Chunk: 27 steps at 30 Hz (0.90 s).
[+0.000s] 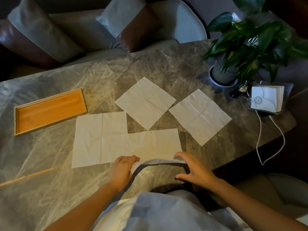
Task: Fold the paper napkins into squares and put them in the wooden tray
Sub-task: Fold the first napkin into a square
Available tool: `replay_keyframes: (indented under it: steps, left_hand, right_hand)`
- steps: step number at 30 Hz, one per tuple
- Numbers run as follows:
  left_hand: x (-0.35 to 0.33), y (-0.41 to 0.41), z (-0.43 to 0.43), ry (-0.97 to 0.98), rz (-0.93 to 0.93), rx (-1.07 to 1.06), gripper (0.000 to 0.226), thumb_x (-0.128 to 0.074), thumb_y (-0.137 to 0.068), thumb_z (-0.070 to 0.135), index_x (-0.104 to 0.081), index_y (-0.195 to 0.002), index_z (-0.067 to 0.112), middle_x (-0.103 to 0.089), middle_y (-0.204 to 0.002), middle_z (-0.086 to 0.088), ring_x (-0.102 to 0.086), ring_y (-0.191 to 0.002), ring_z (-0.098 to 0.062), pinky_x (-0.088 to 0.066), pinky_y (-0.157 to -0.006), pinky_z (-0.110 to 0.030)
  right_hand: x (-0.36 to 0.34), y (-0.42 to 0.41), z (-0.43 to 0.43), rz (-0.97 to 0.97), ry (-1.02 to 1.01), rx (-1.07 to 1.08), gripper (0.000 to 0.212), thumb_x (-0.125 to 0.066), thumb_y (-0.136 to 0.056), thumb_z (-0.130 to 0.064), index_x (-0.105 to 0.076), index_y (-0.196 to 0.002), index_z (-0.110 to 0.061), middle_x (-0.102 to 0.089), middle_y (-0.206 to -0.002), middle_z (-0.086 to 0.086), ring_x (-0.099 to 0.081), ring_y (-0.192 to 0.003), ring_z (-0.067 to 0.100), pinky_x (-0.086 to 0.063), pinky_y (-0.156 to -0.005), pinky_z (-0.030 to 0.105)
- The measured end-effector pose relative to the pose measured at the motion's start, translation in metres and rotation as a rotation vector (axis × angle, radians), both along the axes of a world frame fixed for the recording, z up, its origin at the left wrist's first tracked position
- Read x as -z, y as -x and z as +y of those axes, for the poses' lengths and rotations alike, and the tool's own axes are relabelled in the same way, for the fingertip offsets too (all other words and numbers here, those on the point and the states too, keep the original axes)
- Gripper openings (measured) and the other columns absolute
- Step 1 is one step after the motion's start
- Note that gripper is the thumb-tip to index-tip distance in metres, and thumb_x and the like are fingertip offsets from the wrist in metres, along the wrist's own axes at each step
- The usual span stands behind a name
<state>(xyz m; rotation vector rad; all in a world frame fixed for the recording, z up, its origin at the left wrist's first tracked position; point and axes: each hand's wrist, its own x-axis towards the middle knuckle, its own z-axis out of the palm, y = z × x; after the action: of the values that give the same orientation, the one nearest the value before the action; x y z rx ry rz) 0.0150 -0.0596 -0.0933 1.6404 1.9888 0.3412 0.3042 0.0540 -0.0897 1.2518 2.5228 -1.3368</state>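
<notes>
Several white paper napkins lie on the marble table (50, 172). The nearest napkin (154, 144) has its near edge lifted off the table. My left hand (122, 169) pinches that edge at its left corner, and my right hand (193, 170) holds it at the right corner with the fingers spread. Three napkins lie unfolded and flat: one at the left (100, 139), one at the back middle (145, 103), one at the right (200, 116). The wooden tray (16, 120) sits at the far left with nothing in it.
A potted plant (223, 75) stands at the back right. Beside it lie a pack of napkins (266, 99) and a small dark bottle (238, 92). A white cable (260, 130) runs along the table's right edge. Cushioned seats stand behind the table.
</notes>
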Motion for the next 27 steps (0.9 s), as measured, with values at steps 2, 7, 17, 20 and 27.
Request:
replay_keyframes:
  steps: [2,7,17,20,27]
  left_hand:
    - [-0.003,0.004,-0.005,0.009,-0.038,0.044,0.028,-0.049,-0.089,0.041,-0.055,-0.113,0.029,-0.067,-0.109,0.004,-0.053,-0.104,-0.021,-0.046,-0.083,-0.033]
    - [-0.013,0.008,-0.020,0.000,-0.115,0.074,0.009,-0.055,-0.085,0.030,-0.050,-0.092,0.033,-0.064,-0.085,0.007,-0.058,-0.072,-0.017,-0.049,-0.060,-0.033]
    - [-0.002,0.005,-0.019,0.118,-0.108,-0.087,0.007,-0.045,-0.096,0.024,-0.049,-0.097,0.028,-0.067,-0.074,0.002,-0.060,-0.065,-0.019,-0.050,-0.060,-0.038]
    - [0.004,0.003,-0.016,0.132,-0.156,-0.196,0.005,-0.044,-0.097,0.030,-0.048,-0.099,0.028,-0.064,-0.076,0.004,-0.062,-0.072,-0.019,-0.050,-0.065,-0.032]
    - [0.011,0.006,-0.015,0.176,-0.118,-0.243,0.009,-0.048,-0.095,0.032,-0.048,-0.098,0.023,-0.064,-0.079,0.001,-0.060,-0.068,-0.014,-0.048,-0.060,-0.027]
  right_hand:
    - [0.006,-0.001,-0.005,0.033,0.042,0.055,0.068,-0.074,-0.077,-0.042,-0.041,-0.136,-0.040,-0.047,-0.135,-0.024,-0.043,-0.124,-0.006,-0.040,-0.103,0.019]
    - [0.010,0.005,-0.008,0.065,-0.023,0.257,0.025,-0.066,-0.088,-0.024,-0.068,-0.114,-0.024,-0.068,-0.111,-0.002,-0.062,-0.103,0.010,-0.054,-0.092,0.032]
    - [0.009,0.011,-0.002,-0.019,-0.006,0.288,0.021,-0.054,-0.095,-0.033,-0.063,-0.105,-0.018,-0.070,-0.092,0.007,-0.065,-0.086,0.024,-0.055,-0.077,0.050]
    - [0.010,0.012,-0.001,-0.057,0.029,0.314,0.033,-0.054,-0.094,-0.038,-0.062,-0.112,-0.012,-0.070,-0.098,0.015,-0.066,-0.090,0.030,-0.055,-0.081,0.051]
    - [0.015,0.013,-0.001,-0.088,0.033,0.371,0.032,-0.061,-0.090,-0.037,-0.057,-0.086,-0.006,-0.066,-0.080,0.014,-0.063,-0.076,0.031,-0.054,-0.072,0.048]
